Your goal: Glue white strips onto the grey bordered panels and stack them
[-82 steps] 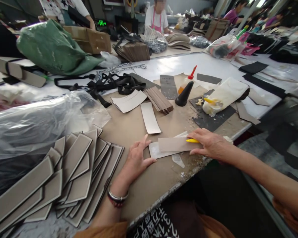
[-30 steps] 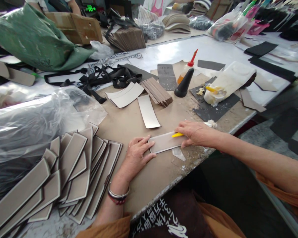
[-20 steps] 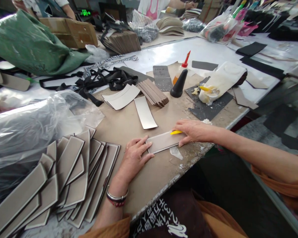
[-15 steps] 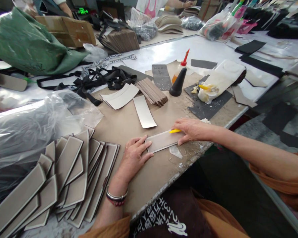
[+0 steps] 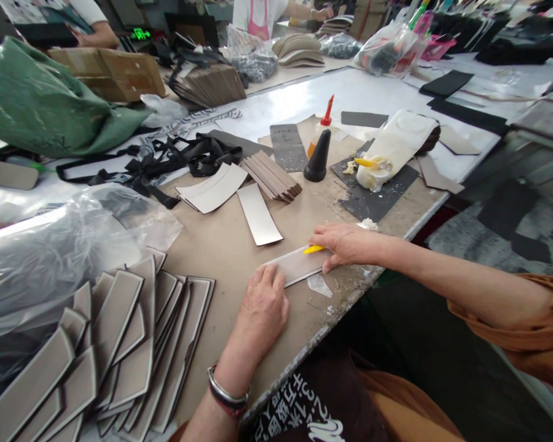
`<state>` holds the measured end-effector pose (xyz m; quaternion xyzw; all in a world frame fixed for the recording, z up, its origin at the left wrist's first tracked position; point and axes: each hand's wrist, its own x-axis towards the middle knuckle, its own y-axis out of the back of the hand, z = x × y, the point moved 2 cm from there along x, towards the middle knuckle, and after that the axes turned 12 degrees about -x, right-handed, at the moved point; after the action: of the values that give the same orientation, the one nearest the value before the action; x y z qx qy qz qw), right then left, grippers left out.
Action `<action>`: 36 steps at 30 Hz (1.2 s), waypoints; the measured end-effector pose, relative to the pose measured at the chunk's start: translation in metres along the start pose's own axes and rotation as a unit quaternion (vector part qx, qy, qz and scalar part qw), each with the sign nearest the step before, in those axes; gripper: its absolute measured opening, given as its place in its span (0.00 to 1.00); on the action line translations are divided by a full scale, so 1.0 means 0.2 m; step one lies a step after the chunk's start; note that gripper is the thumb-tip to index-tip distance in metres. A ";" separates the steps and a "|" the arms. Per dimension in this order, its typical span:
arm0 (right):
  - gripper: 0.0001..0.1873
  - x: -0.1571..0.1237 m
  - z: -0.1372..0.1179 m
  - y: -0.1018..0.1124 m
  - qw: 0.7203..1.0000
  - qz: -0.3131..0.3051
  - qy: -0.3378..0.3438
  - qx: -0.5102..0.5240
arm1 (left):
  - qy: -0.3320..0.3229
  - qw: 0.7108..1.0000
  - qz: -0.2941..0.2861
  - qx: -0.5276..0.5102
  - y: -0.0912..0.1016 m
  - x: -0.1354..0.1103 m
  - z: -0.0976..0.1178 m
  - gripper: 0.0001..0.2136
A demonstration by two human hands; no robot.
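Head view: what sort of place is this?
Probably a workshop or factory floor for handwork. It shows in the pile of dark-edged strips to the left of the left hand, the stack of brown pieces farther back, and another person in a pink apron across the table.

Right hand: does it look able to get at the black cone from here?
Probably yes: nothing visible blocks the tabletop between the right hand and the black cone, though the yellow tool it holds might hamper a grasp.
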<state>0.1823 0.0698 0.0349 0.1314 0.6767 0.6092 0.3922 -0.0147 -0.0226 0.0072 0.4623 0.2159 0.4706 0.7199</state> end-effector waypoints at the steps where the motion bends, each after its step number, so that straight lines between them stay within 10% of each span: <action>1: 0.21 0.00 0.00 0.00 1.000 0.001 0.000 -0.001 | 0.004 1.000 -0.009 0.012 -0.01 0.00 0.02 0.17; 6: 0.22 -0.02 -0.01 0.02 1.000 0.025 0.004 -0.017 | 0.035 0.998 0.014 0.045 -0.07 0.00 0.06 0.30; 36: 0.25 -0.23 0.21 -0.09 0.985 0.112 -0.110 0.077 | 0.029 0.997 0.047 0.062 -0.16 0.07 0.15 0.29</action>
<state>0.2466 0.0655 0.0365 0.3028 0.6550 0.5773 0.3822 0.0308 -0.0279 -0.0050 0.5021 0.2433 0.5028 0.6603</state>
